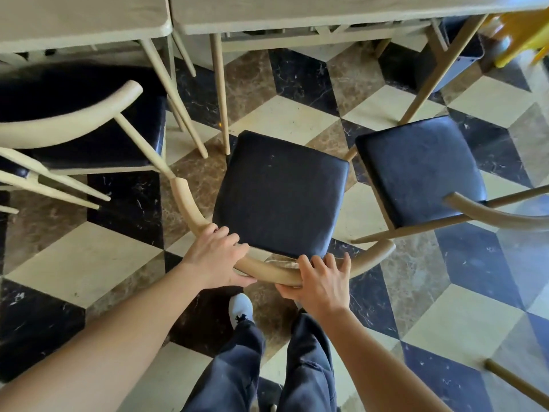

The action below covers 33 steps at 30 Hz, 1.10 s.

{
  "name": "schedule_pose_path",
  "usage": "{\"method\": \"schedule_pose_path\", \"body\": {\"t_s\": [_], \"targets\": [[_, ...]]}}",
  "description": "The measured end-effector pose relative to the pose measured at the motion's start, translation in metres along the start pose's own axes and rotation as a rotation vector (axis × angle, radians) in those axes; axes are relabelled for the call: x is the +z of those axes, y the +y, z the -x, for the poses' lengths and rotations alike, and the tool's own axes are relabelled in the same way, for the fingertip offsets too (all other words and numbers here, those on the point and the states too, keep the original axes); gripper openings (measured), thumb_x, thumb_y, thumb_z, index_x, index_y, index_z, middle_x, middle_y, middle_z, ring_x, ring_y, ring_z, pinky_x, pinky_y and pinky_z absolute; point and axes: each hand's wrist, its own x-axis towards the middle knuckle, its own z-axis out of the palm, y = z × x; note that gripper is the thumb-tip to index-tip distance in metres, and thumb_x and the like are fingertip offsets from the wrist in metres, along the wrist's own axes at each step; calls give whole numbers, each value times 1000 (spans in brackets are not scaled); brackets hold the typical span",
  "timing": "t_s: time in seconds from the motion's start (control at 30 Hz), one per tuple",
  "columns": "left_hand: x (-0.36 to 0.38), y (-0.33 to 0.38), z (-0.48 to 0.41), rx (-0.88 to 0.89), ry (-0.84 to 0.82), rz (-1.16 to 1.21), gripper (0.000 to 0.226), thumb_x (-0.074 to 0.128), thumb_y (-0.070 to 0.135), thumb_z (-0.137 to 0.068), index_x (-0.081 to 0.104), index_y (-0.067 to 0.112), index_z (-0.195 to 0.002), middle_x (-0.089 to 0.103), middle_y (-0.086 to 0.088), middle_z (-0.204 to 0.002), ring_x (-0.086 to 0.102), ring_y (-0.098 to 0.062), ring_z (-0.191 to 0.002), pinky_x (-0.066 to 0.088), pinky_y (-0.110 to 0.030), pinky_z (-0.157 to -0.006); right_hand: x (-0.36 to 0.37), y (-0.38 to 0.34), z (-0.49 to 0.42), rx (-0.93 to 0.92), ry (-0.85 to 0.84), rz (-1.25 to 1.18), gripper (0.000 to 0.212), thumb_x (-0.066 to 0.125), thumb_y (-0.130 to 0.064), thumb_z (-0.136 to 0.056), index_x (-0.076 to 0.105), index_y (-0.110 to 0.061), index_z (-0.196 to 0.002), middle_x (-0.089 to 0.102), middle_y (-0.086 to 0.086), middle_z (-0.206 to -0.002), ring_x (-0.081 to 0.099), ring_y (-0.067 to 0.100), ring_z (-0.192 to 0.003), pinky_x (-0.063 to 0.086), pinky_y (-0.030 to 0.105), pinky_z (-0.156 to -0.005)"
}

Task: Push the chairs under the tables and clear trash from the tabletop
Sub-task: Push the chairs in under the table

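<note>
2 hands on the curved backrest (267, 273) of the middle chair (280, 193).
Left hand (215, 255) and right hand (322, 281) wrap it, fingertips partly hidden; chair stands short of the table (326, 16), whose top is cut off.

We grip the curved backrest (267, 273) of the middle chair (280, 193), left hand (215, 257) and right hand (322, 282) both wrapped on it. Seat sits clear of the surface (297, 13); more chairs flank it on the checkered floor (83, 263).

Patterned marble floor (89, 257) (3 tones) carries 3 chairs (282, 194), tables (297, 16).
</note>
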Motion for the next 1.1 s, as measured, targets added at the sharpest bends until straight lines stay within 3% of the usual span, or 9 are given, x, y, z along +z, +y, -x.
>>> {"method": "schedule_pose_path", "body": {"t_s": [0.2, 0.47, 0.73, 0.97, 1.1], "targets": [[19, -17, -1, 72, 208, 29, 75, 45, 84, -80, 66, 12, -82, 63, -4, -77, 57, -30, -76, 43, -46, -74, 12, 3, -2, -67, 241, -45, 56, 66, -72, -70, 62, -17, -79, 59, 0, -66, 57, 32, -67, 42, 48, -81], [35, -26, -13, 162, 333, 10, 72, 47, 82, -83, 62, 12, -77, 59, -5, -73, 53, -28, -65, 43, -40, -61, 17, 10, -13, -124, 289, -97, 56, 67, -69, -71, 62, -14, -75, 60, 0, -66, 58, 30, -65, 48, 38, -62], [22, -56, -50, 180, 341, -16, 70, 49, 81, -82, 62, 13, -78, 56, -5, -70, 51, -27, -63, 42, -39, -58, 11, 30, -59, -165, 345, -111, 58, 54, -75, -80, 61, -17, -72, 58, -2, -64, 54, 25, -60, 50, 34, -57], [10, -78, -83, 124, 294, -11, 82, 29, 85, -85, 67, 13, -85, 62, -7, -74, 55, -28, -68, 42, -40, -66, 4, 44, -101, -156, 308, -64, 60, 59, -80, -72, 64, -21, -83, 54, 3, -81, 49, 24, -69, 42, 34, -63], [6, -80, -104, 145, 327, 3, 73, 43, 82, -83, 65, 13, -81, 62, -6, -73, 55, -27, -66, 44, -38, -63, -2, 60, -118, -175, 294, -58, 62, 60, -81, -72, 64, -21, -84, 54, 3, -81, 49, 26, -71, 44, 36, -63]]}}
